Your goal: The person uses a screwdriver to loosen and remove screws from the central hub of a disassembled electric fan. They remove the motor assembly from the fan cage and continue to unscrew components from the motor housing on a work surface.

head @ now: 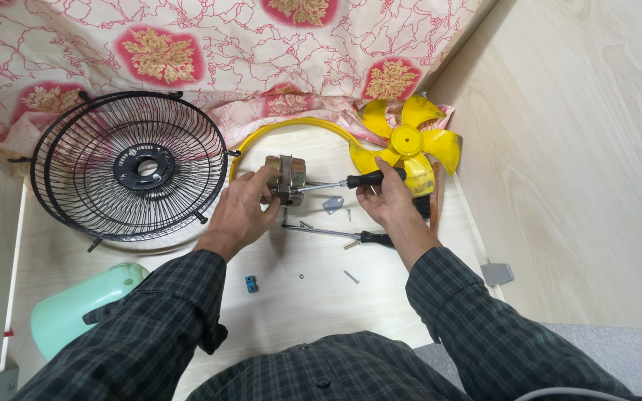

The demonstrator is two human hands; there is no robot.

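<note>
Metal motor [285, 178] gripped by left hand [243, 212]; right hand [384, 197] holds screwdriver [351, 182].

Home setting, improvised repair spot: pale wood-grain tabletop [321, 304] set against a floral pink-and-cream curtain [209, 44], light laminate panel [581, 148] at right; fan parts, e.g. black wire guard [131, 167] and yellow blade [406, 141], spread about w/ loose screws.

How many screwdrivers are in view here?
2. One screwdriver is in the right hand, its tip at the motor that the left hand steadies. A second screwdriver lies on the table below it. More may be hidden.
</note>
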